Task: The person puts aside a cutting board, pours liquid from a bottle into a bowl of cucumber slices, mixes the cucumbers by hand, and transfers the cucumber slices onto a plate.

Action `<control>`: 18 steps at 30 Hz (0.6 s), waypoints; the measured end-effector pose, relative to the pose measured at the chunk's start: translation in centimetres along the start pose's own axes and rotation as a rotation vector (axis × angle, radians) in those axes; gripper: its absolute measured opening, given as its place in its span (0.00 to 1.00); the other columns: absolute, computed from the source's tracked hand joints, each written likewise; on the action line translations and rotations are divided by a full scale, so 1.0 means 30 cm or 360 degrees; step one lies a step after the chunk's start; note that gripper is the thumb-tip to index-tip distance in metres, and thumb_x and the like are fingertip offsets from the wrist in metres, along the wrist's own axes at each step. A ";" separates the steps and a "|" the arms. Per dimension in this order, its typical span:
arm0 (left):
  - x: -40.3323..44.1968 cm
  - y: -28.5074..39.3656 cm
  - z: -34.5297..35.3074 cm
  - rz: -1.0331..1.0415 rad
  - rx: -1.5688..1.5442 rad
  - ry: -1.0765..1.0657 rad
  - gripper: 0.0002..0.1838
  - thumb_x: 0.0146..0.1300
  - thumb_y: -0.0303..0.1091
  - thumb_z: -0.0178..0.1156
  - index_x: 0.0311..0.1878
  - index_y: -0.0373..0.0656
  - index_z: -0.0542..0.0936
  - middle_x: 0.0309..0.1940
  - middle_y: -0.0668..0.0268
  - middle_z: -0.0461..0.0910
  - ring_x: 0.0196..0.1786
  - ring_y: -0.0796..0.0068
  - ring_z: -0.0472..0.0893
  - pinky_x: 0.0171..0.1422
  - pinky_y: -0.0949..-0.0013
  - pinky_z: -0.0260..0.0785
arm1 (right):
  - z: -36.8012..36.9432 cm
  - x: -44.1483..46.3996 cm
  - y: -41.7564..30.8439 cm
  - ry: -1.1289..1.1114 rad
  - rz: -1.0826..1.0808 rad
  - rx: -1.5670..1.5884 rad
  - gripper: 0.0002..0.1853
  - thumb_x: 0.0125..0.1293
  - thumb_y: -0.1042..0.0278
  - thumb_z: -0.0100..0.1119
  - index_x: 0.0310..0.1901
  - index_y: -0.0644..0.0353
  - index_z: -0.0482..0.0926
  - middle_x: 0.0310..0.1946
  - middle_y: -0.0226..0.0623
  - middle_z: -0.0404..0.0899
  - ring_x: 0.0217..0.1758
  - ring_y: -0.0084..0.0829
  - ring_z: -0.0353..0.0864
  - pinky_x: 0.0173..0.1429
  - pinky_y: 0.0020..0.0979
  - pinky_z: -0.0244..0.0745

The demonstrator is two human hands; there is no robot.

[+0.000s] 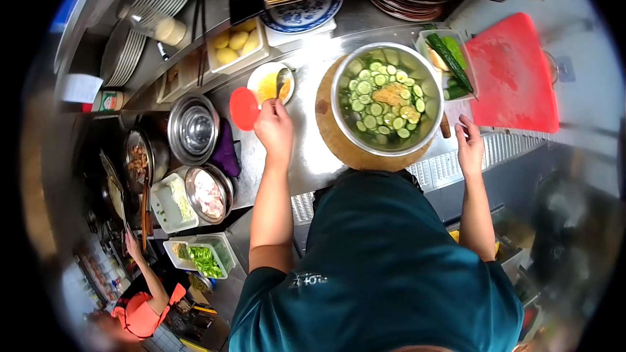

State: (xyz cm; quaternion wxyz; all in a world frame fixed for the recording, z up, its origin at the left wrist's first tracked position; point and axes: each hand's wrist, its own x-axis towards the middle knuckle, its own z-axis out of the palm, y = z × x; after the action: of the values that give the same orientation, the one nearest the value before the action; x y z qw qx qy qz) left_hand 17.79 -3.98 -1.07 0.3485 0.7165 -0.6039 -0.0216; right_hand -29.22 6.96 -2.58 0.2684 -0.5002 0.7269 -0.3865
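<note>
My left hand (274,126) is closed on the handle of a metal spoon (282,82), whose bowl end dips into a small white bowl (252,78) of yellow-orange sauce. Beside that hand lies a round red lid (244,108). A large steel bowl (433,107) sits on a round wooden board (326,117); it holds cucumber slices (373,109) with an orange-brown heap of seasoning (390,94) on top. To the right of the steel bowl, my right hand (470,145) hovers near a wooden handle (445,126), fingers slightly bent and apart, holding nothing.
At the right are a red cutting board (518,78) and a container with cucumbers (451,64). Plates (303,13) and a potato container (264,49) line the back. Steel bowls (193,127) stand left. A co-worker (143,309) at lower left reaches toward a wok.
</note>
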 end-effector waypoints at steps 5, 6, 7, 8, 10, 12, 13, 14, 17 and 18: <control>0.045 -0.407 0.193 -0.0458 0.0267 -0.0237 0.16 0.71 0.43 0.63 0.45 0.38 0.87 0.34 0.46 0.87 0.38 0.40 0.87 0.46 0.43 0.77 | 0.069 0.014 -0.082 -0.0215 0.0415 0.0451 0.26 0.80 0.60 0.59 0.72 0.66 0.73 0.47 0.32 0.86 0.43 0.19 0.84 0.42 0.22 0.75; 0.057 -0.400 0.179 -0.0444 0.0257 -0.0322 0.16 0.71 0.44 0.63 0.45 0.38 0.87 0.34 0.45 0.87 0.39 0.40 0.87 0.48 0.42 0.77 | 0.072 0.017 -0.104 -0.0253 0.0434 0.0420 0.26 0.80 0.60 0.59 0.72 0.66 0.74 0.47 0.31 0.86 0.42 0.18 0.83 0.41 0.21 0.74; 0.084 -0.362 0.149 -0.0428 0.0243 -0.0405 0.17 0.71 0.44 0.62 0.46 0.38 0.87 0.35 0.45 0.87 0.40 0.40 0.87 0.50 0.42 0.77 | 0.074 0.022 -0.123 -0.0288 0.0451 0.0389 0.26 0.80 0.60 0.59 0.72 0.66 0.74 0.46 0.30 0.86 0.40 0.18 0.83 0.39 0.21 0.73; 0.104 -0.343 0.135 -0.0412 0.0225 -0.0487 0.18 0.71 0.45 0.61 0.47 0.38 0.87 0.35 0.44 0.87 0.41 0.39 0.86 0.51 0.41 0.77 | 0.078 0.029 -0.137 -0.0321 0.0465 0.0355 0.25 0.80 0.60 0.59 0.72 0.66 0.74 0.45 0.29 0.85 0.39 0.17 0.82 0.38 0.21 0.72; 0.112 -0.347 0.105 -0.0570 0.0306 -0.0430 0.20 0.67 0.41 0.61 0.56 0.38 0.84 0.52 0.43 0.84 0.53 0.41 0.84 0.58 0.44 0.76 | 0.086 0.034 -0.145 -0.0351 0.0459 0.0353 0.24 0.79 0.62 0.60 0.70 0.66 0.76 0.42 0.27 0.84 0.37 0.16 0.81 0.35 0.20 0.70; 0.083 -0.346 0.041 -0.0618 0.0352 -0.0225 0.25 0.64 0.39 0.63 0.63 0.39 0.80 0.65 0.42 0.78 0.64 0.41 0.80 0.62 0.47 0.76 | 0.100 0.030 -0.129 -0.0336 0.0444 0.0373 0.23 0.78 0.64 0.61 0.70 0.66 0.76 0.41 0.26 0.84 0.37 0.15 0.81 0.35 0.20 0.70; 0.059 -0.390 0.046 -0.0560 0.0446 -0.0391 0.36 0.60 0.36 0.65 0.74 0.40 0.72 0.77 0.43 0.65 0.76 0.40 0.67 0.72 0.49 0.70 | 0.105 0.030 -0.149 -0.0292 0.0468 0.0373 0.23 0.77 0.68 0.62 0.69 0.66 0.76 0.39 0.26 0.83 0.36 0.16 0.80 0.35 0.19 0.69; 0.028 -0.428 0.058 -0.0404 0.0577 -0.0461 0.38 0.59 0.36 0.66 0.75 0.40 0.70 0.77 0.43 0.65 0.78 0.40 0.65 0.73 0.49 0.69 | 0.111 0.033 -0.146 -0.0289 0.0467 0.0415 0.23 0.77 0.69 0.62 0.69 0.66 0.77 0.38 0.26 0.83 0.36 0.16 0.80 0.35 0.20 0.69; -0.038 -0.537 0.102 -0.0017 0.0806 -0.0499 0.40 0.60 0.33 0.65 0.77 0.40 0.68 0.76 0.43 0.67 0.77 0.40 0.66 0.78 0.48 0.65 | 0.122 0.028 -0.143 -0.0265 0.0503 0.0518 0.22 0.75 0.72 0.62 0.68 0.65 0.77 0.35 0.25 0.83 0.34 0.16 0.78 0.35 0.20 0.69; -0.032 -0.585 0.117 0.0002 0.0678 -0.0464 0.38 0.60 0.31 0.64 0.77 0.39 0.69 0.75 0.42 0.68 0.76 0.40 0.67 0.78 0.48 0.65 | 0.128 0.024 -0.143 -0.0258 0.0514 0.0537 0.22 0.75 0.72 0.62 0.68 0.65 0.77 0.35 0.25 0.83 0.34 0.16 0.78 0.35 0.20 0.69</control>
State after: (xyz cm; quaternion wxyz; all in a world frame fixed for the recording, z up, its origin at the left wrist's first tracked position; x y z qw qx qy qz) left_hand 30.88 -4.31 -13.32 0.0991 0.7626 -0.6392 0.0032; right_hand -24.28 4.29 -1.16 0.4639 -0.3550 0.6987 -0.4131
